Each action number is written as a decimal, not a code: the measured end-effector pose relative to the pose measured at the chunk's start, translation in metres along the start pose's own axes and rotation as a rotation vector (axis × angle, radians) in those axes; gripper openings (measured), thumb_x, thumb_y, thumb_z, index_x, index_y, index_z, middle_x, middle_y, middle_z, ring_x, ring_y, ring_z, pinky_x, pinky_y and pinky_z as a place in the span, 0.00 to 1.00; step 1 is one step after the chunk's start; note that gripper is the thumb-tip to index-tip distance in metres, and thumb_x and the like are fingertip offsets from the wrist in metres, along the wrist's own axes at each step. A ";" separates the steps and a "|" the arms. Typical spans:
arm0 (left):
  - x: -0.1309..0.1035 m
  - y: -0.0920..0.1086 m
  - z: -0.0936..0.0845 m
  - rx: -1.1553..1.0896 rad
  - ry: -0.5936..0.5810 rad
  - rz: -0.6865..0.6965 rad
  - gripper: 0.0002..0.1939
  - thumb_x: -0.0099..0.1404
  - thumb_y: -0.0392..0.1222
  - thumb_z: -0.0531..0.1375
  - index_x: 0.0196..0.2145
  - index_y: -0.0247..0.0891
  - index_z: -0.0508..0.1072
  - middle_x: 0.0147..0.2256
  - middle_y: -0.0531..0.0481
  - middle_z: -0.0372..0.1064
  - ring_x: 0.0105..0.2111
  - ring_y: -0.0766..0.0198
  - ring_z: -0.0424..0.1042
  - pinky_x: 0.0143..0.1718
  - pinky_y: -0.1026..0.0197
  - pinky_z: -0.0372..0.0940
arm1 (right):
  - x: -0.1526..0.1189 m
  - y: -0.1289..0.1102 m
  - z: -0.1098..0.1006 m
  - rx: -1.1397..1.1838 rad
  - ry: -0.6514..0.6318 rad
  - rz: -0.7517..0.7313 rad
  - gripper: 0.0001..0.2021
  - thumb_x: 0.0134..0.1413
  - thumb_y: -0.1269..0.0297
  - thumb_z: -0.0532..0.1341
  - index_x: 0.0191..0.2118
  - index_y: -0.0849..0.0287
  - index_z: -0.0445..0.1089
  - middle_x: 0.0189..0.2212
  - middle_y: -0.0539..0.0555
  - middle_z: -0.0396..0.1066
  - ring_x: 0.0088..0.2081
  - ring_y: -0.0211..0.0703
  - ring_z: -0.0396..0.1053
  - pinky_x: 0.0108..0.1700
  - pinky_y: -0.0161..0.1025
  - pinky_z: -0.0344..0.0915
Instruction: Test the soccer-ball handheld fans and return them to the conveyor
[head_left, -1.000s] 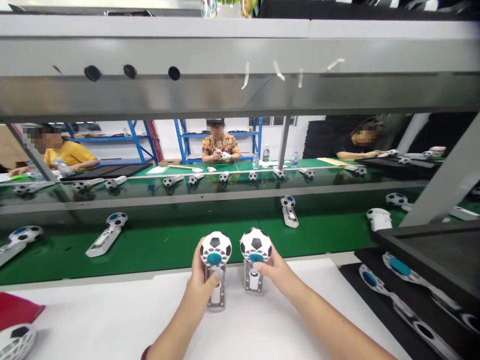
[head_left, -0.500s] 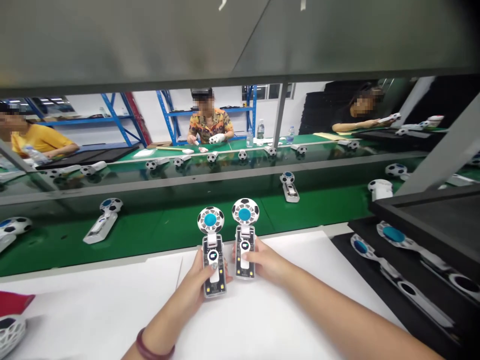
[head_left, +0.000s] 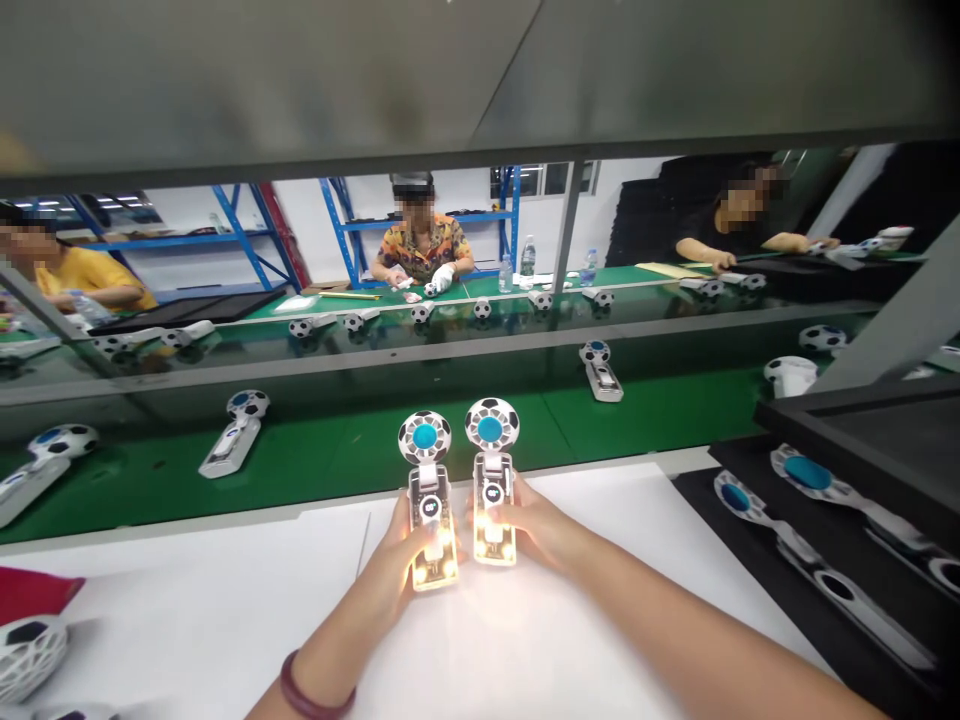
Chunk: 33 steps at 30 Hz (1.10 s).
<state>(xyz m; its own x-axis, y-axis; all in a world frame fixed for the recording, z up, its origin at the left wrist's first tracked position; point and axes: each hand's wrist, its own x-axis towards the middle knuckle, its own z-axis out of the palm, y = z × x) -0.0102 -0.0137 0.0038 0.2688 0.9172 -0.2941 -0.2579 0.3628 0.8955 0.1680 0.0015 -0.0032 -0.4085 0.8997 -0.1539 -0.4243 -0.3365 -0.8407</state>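
My left hand [head_left: 394,565] is wrapped round a handheld fan [head_left: 424,437] with a black-and-white football-pattern head and a blue centre. Its thumb lies on the white strip below a small round display. A matching fan [head_left: 492,427] is upright in my right hand [head_left: 536,522], thumb likewise on the front of the handle. Both fans stand side by side, slightly apart, above the white table surface. Their clear handles show dark circuit boards, and warm yellow lights glow in both. My fingers behind the handles are mostly hidden.
Ahead runs a green conveyor belt [head_left: 322,455] bearing more fans [head_left: 602,372]. Black trays [head_left: 750,560] with fans are stacked at right. A football-patterned piece [head_left: 30,655] and red cloth [head_left: 37,595] lie at left. A grey shelf hangs overhead; co-workers sit across the line.
The lights in both held fans have come on. Fans on the near belt have shifted right. The co-worker at far right has lowered a fan to the table.
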 end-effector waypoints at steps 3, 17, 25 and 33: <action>0.000 -0.001 -0.002 0.016 0.008 -0.012 0.28 0.52 0.43 0.62 0.49 0.42 0.56 0.34 0.47 0.66 0.34 0.55 0.69 0.38 0.50 0.64 | 0.000 0.000 0.001 -0.006 0.003 -0.005 0.28 0.34 0.71 0.66 0.44 0.57 0.55 0.30 0.49 0.66 0.33 0.41 0.67 0.37 0.40 0.60; -0.005 0.004 0.003 -0.033 0.045 0.005 0.27 0.53 0.46 0.61 0.49 0.44 0.57 0.37 0.46 0.67 0.36 0.55 0.69 0.39 0.48 0.65 | -0.001 0.004 -0.002 0.048 -0.002 -0.016 0.32 0.35 0.70 0.66 0.48 0.55 0.52 0.32 0.50 0.68 0.35 0.42 0.68 0.40 0.42 0.61; -0.001 0.000 0.000 -0.016 0.004 0.032 0.27 0.53 0.44 0.62 0.49 0.42 0.57 0.34 0.46 0.67 0.33 0.56 0.69 0.38 0.49 0.65 | -0.001 0.004 -0.002 0.051 -0.040 -0.037 0.32 0.35 0.67 0.68 0.47 0.56 0.52 0.32 0.51 0.68 0.36 0.42 0.68 0.41 0.43 0.61; -0.002 0.002 0.001 -0.073 0.002 0.005 0.27 0.52 0.43 0.62 0.48 0.44 0.58 0.38 0.46 0.67 0.37 0.53 0.69 0.40 0.47 0.64 | -0.002 0.005 -0.004 0.042 -0.097 -0.029 0.37 0.33 0.69 0.68 0.50 0.55 0.49 0.35 0.51 0.67 0.38 0.43 0.68 0.41 0.42 0.62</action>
<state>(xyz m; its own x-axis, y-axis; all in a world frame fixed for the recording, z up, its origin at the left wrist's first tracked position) -0.0107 -0.0149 0.0068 0.2654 0.9193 -0.2906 -0.3259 0.3692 0.8703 0.1698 -0.0014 -0.0088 -0.4710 0.8787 -0.0774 -0.4693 -0.3239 -0.8215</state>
